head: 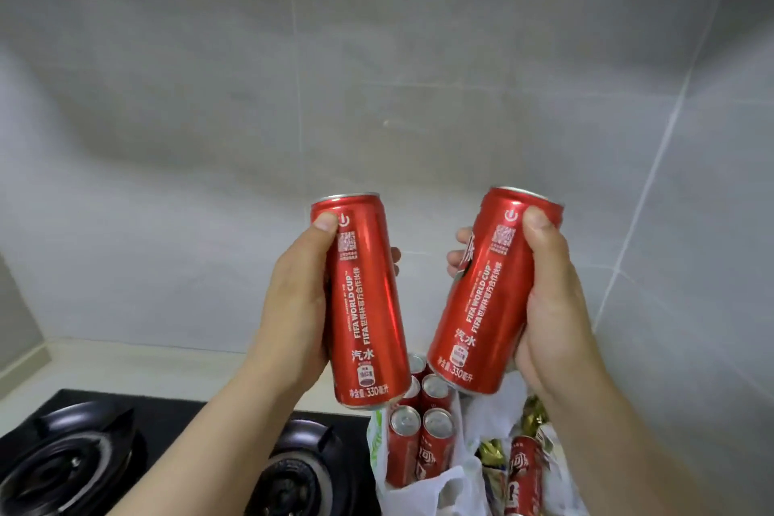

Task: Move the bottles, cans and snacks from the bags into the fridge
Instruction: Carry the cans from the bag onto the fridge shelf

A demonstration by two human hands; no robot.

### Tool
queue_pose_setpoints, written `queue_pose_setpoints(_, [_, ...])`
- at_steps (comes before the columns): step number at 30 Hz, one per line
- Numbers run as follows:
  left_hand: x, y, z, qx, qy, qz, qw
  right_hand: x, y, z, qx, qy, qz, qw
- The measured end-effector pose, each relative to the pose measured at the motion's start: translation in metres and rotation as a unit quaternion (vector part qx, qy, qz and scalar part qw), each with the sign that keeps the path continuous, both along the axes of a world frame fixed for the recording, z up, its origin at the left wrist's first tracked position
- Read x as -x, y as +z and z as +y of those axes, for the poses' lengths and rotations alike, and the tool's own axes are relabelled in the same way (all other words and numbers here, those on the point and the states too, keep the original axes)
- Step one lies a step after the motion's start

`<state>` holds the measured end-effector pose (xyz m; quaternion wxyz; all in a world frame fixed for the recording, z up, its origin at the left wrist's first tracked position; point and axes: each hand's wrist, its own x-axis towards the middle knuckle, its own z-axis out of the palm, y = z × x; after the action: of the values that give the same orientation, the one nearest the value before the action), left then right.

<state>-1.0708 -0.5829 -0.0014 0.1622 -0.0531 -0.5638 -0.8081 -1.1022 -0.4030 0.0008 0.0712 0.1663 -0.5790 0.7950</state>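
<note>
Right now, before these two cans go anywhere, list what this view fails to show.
Fridge: nowhere in the head view.
Cans in the bag: count unsure; the left can, right can and bag plastic cover some.
Gold-wrapped snacks: partly under the right forearm and plastic; kind unreadable.
Stove: cut by the bottom edge.
</note>
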Motion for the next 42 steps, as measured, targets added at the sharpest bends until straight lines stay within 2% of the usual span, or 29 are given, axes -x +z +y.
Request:
queue_pose_setpoints(2, [-0.007, 0.008, 0.004, -0.018, -0.016, -0.011, 1.0, 0.0, 0.009, 0.005, -0.012, 0.022, 0.011, 1.0])
queue_pose_setpoints(5, [-0.017, 0.016, 0.013, 0.003, -0.006, 0.01, 1.0, 0.0, 0.014, 0.014, -0.023, 0.055, 0.007, 0.998])
queue_pose_setpoints(10, [-0.038, 0.017, 0.028, 0.041, 0.061, -0.01, 0.997, -0.001, 0.019, 0.024, -0.03, 0.128, 0.007, 0.991])
queue_pose_setpoints(16, [-0.071, 0.014, 0.027, 0.038, 0.179, -0.048, 0.982, -0.008, 0.02, 0.012, -0.025, 0.216, 0.017, 0.976])
queue_pose_setpoints(21, [-0.122, 0.02, 0.021, 0.026, 0.222, -0.041, 0.974, -0.033, 0.028, -0.017, 0.003, 0.283, 0.011, 0.959])
queue_pose_setpoints(27, [-0.192, 0.033, -0.008, 0.036, 0.356, -0.044, 0.933, -0.079, 0.036, -0.076, 0.019, 0.376, 0.053, 0.925])
queue_pose_setpoints(35, [-0.315, 0.049, -0.059, 0.033, 0.465, -0.022, 0.884, -0.184, 0.053, -0.167, 0.0, 0.445, 0.114, 0.888])
queue_pose_setpoints(42, [-0.425, 0.051, -0.091, 0.057, 0.545, -0.018, 0.836, -0.283, 0.053, -0.232, 0.017, 0.534, 0.131, 0.835])
